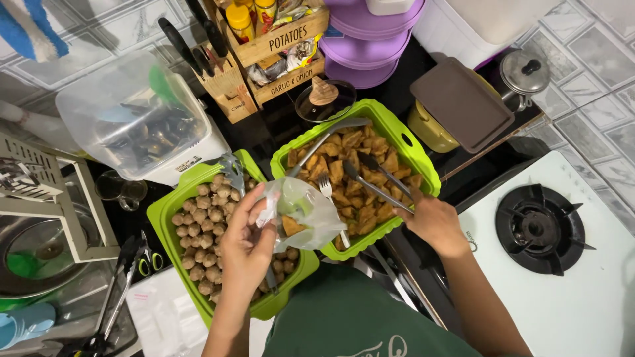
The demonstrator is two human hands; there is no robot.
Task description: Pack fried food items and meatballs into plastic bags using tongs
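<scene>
My left hand holds a clear plastic bag open over the gap between two green baskets; a few fried pieces lie inside the bag. My right hand grips metal tongs whose tips reach into the right green basket, which is full of golden fried tofu pieces. A fork and a second pair of tongs also rest in that basket. The left green basket holds many brown meatballs and a slotted utensil.
A white gas stove is at the right. A clear lidded container, a knife block, a wooden crate and purple tubs stand behind. A sink is at left, with black tongs and scissors.
</scene>
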